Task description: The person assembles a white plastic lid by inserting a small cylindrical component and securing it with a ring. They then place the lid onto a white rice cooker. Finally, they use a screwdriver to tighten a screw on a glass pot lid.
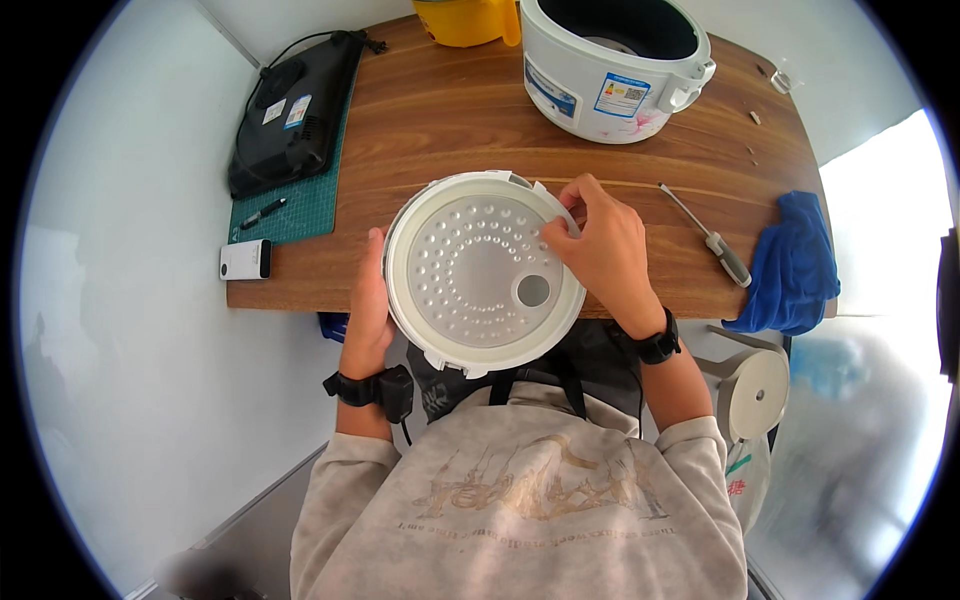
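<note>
A round white rice cooker lid is tilted up at the table's front edge, its inner side facing me. Its dimpled metal plate has one round hole at the lower right. My left hand grips the lid's left side, thumb along the rim and the other fingers hidden behind. At the upper right rim, my right hand is closed in a pinch on the edge, where a pale strip stands up slightly; whether it is a sealing ring I cannot tell. Farther back stands the white rice cooker body, its top uncovered.
A screwdriver and a blue cloth lie at the right. On the left are a black appliance with a cord, a green cutting mat, a pen and a white power bank. A yellow container stands behind.
</note>
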`<state>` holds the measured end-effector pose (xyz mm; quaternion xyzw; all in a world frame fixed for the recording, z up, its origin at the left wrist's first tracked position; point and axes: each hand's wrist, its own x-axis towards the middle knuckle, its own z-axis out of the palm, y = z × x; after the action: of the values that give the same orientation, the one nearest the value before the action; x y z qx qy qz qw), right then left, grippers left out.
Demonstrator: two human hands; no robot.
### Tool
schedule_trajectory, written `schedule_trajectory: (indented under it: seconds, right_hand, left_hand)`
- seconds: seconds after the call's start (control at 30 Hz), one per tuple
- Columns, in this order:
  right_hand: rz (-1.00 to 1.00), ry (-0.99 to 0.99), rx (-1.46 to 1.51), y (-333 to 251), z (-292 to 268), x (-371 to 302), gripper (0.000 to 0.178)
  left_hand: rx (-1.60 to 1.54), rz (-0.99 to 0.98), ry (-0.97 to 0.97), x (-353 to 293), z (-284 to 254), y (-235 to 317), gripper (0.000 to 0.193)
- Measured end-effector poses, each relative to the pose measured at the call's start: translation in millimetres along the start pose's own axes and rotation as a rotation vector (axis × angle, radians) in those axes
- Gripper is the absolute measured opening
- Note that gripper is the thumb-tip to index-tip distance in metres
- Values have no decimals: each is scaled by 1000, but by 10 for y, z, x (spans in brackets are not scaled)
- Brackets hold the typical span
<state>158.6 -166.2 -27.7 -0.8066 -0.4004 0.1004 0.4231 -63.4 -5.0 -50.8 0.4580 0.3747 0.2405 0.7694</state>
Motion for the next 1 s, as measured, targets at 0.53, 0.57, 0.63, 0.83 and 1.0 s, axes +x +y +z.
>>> schedule_trajectory:
  seconds: [0.53, 0.57, 0.63, 0.83, 1.0]
  right_hand:
    - [4, 296, 553, -187, -265, -356, 17]
    - [-12, 351, 533, -228, -346, -448, 18]
    - [-25, 469, 470, -238, -494, -550, 20]
    - [-67, 649, 392, -32, -1068, -465, 15]
    - [-511, 303, -370, -267, -1437, -262, 27]
  left_hand:
    - [142, 95, -38, -142, 230, 156, 57]
    - [160, 127, -40, -207, 284, 188, 58]
    - [136, 128, -30, -268, 342, 241, 59]
    - [80, -38, -103, -4, 111, 162, 62]
    - [75, -61, -189, 28, 210, 266, 61]
